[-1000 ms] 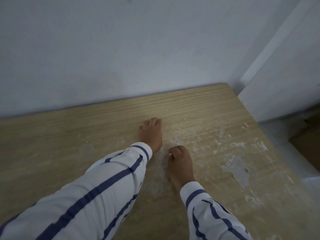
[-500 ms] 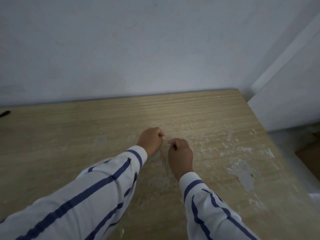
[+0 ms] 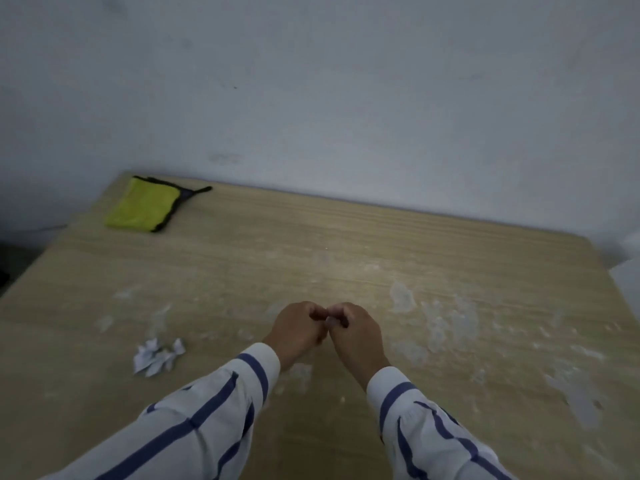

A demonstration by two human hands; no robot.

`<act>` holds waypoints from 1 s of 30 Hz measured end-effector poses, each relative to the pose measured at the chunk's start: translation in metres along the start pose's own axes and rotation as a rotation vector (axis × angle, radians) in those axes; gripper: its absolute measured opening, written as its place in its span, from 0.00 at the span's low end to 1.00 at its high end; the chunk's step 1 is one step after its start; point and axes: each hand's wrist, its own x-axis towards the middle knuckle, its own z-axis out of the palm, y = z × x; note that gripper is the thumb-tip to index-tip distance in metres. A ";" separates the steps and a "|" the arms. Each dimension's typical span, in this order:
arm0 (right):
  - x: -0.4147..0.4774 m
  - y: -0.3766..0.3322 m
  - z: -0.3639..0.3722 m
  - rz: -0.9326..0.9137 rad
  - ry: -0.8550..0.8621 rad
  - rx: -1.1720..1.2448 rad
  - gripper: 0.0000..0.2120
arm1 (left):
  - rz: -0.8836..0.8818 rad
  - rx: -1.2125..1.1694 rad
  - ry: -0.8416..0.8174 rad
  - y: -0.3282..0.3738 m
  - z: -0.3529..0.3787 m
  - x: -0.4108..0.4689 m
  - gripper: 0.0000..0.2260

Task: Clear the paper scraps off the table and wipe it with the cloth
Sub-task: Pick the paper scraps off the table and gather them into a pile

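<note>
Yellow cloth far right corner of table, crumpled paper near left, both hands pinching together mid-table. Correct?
One error: the head view shows the yellow cloth in the far left corner of the table, not the right. The rest holds: crumpled paper lies near left, and the left hand and right hand meet mid-table, fingers pinched on a small scrap.

Pale blue-grey wall (image 3: pixel 346 98) behind, scuffed; dark floor (image 3: pixel 14 251) at left.

Matt pale wood-grain table (image 3: pixel 346 237), smeared with whitish flaky residue (image 3: pixel 401 297) toward 3 o'clock. Soft fuzzy yellow cloth (image 3: pixel 143 206) with dark trim at 10 o'clock. Crumpled white paper scraps (image 3: pixel 157 356) at 9 o'clock, creased and dull.
</note>
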 end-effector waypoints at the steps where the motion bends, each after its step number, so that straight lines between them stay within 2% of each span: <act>1: -0.003 -0.010 0.012 -0.027 -0.026 0.002 0.07 | 0.000 -0.010 0.015 -0.010 -0.014 -0.006 0.07; 8: -0.008 -0.090 0.105 -0.150 -0.172 0.040 0.04 | -0.064 -0.058 0.170 -0.076 -0.128 -0.037 0.02; 14: -0.016 -0.140 0.186 -0.166 -0.229 -0.002 0.06 | -0.068 0.144 0.157 -0.129 -0.201 -0.048 0.05; 20: -0.025 -0.153 0.223 -0.075 -0.259 -0.145 0.13 | 0.025 0.340 0.097 -0.172 -0.219 -0.048 0.10; 25: -0.033 -0.151 0.233 -0.008 -0.211 -0.174 0.09 | 0.062 0.350 0.067 -0.183 -0.214 -0.044 0.09; 30: -0.032 -0.151 0.228 -0.031 -0.211 -0.171 0.09 | 0.070 0.270 0.082 -0.188 -0.214 -0.041 0.06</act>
